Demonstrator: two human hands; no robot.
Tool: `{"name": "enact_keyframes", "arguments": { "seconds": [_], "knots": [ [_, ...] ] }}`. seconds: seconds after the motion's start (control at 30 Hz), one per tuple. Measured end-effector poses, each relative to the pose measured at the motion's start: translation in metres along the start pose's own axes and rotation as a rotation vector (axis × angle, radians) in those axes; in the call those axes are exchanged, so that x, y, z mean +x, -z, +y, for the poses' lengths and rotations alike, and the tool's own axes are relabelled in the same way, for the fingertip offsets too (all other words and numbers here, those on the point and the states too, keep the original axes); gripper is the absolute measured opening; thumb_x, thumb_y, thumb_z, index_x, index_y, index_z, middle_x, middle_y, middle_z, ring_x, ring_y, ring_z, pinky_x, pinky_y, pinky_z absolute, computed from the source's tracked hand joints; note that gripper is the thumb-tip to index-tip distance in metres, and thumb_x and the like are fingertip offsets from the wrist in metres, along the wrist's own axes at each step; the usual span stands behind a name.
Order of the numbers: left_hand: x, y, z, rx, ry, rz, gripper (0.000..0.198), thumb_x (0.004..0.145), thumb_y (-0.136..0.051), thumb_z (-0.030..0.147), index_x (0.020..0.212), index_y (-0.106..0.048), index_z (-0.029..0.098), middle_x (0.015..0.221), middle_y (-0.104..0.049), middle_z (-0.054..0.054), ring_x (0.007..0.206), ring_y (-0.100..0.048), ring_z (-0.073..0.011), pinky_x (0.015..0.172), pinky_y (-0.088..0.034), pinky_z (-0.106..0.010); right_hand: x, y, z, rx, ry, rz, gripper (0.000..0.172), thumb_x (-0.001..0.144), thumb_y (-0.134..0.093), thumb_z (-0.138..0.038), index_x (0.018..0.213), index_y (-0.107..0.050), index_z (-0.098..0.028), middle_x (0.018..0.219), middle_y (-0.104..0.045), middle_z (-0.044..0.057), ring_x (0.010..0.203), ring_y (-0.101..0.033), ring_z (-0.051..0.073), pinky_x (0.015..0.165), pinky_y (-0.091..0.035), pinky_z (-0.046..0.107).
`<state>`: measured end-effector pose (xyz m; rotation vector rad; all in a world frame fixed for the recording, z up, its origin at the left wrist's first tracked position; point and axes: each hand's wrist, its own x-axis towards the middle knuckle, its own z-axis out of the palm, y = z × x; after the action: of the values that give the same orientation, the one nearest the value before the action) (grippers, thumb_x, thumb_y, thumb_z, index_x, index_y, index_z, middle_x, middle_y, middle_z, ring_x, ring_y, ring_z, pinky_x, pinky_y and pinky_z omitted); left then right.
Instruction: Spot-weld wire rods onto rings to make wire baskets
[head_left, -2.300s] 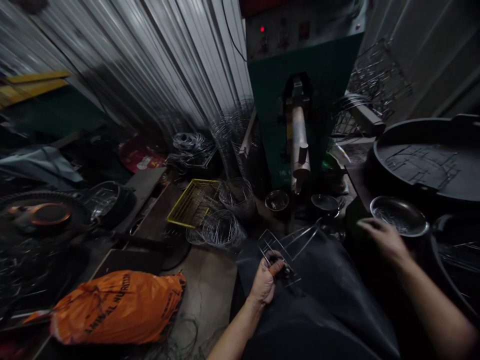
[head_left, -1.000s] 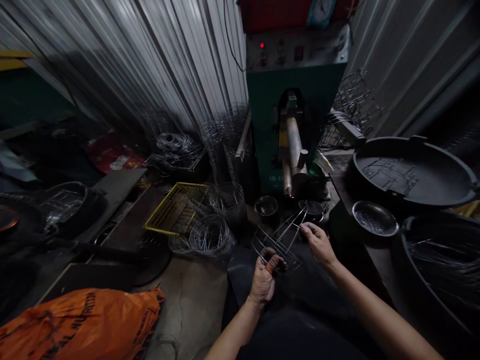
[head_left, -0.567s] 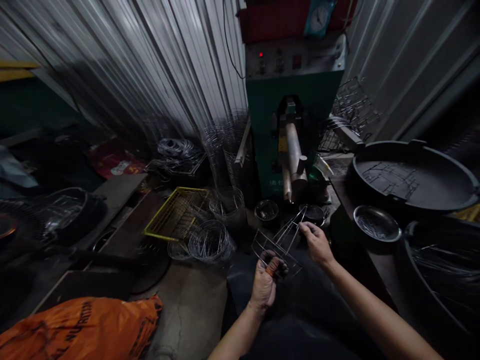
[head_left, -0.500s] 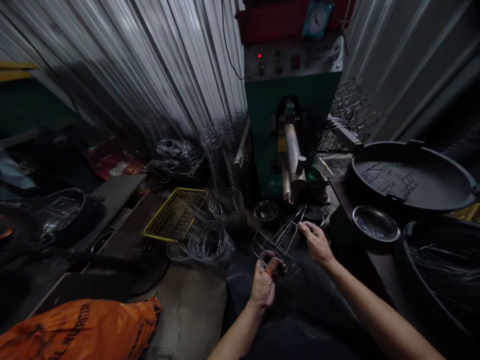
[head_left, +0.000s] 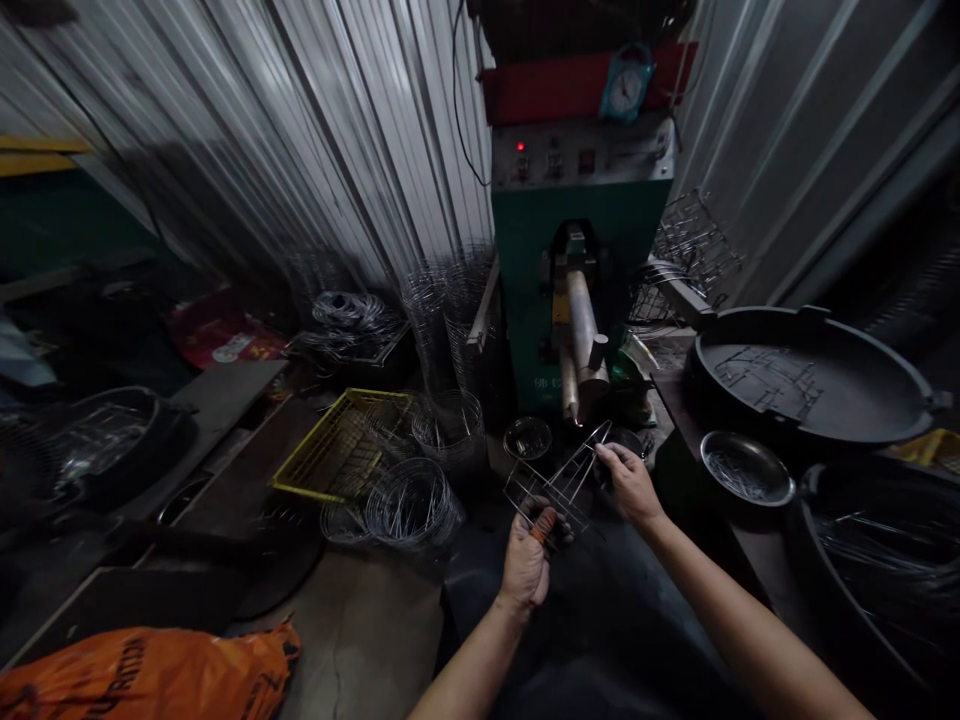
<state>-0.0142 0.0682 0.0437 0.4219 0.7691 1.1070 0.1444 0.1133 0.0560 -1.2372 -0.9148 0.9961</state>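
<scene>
Head view. Landmark: green machine, red light lit. Wire frame lies in front of it, narrow end toward the machine's metal arm. Left hand: fingers curled round the frame's near end, gripping. Right hand: thumb and fingers pinched on thin wire at the narrow end; separate piece or part of the frame, cannot tell.

Crowding the approach, below the machine: round dish; a second dark dish, partly behind the right hand. Left of machine: wire mesh rolls overlapping yellow basket; farther left and nearer the wearer, orange bag. Right of machine: worktop with broad black pan and, just beside it, metal bowl of short wire pieces.
</scene>
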Motion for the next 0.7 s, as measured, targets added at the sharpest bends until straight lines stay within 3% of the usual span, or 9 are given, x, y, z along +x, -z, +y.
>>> {"name": "enact_keyframes", "arguments": {
  "seconds": [0.43,0.7],
  "knots": [
    [0.021,-0.01,0.02,0.053,-0.012,0.005,0.039,0.058,-0.072,0.032,0.084,-0.048,0.017,0.063,-0.058,0.002,0.058,-0.058,-0.0116,0.055,-0.045,-0.023,0.027,-0.006,0.003,0.119,-0.033,0.032,0.029,0.065,-0.062,-0.042,0.058,-0.049,-0.017,0.052,-0.042,-0.005,0.047,-0.036,0.008,0.045,-0.03,0.021],
    [0.027,-0.014,0.021,0.052,-0.013,0.007,0.039,0.057,-0.072,0.032,0.084,-0.048,0.017,0.062,-0.058,0.003,0.055,-0.057,-0.0106,0.054,-0.045,-0.023,0.034,-0.009,-0.002,0.197,-0.085,0.045,0.031,0.061,-0.066,-0.041,0.055,-0.047,-0.016,0.049,-0.04,-0.006,0.044,-0.035,0.006,0.041,-0.029,0.019]
  ]
}}
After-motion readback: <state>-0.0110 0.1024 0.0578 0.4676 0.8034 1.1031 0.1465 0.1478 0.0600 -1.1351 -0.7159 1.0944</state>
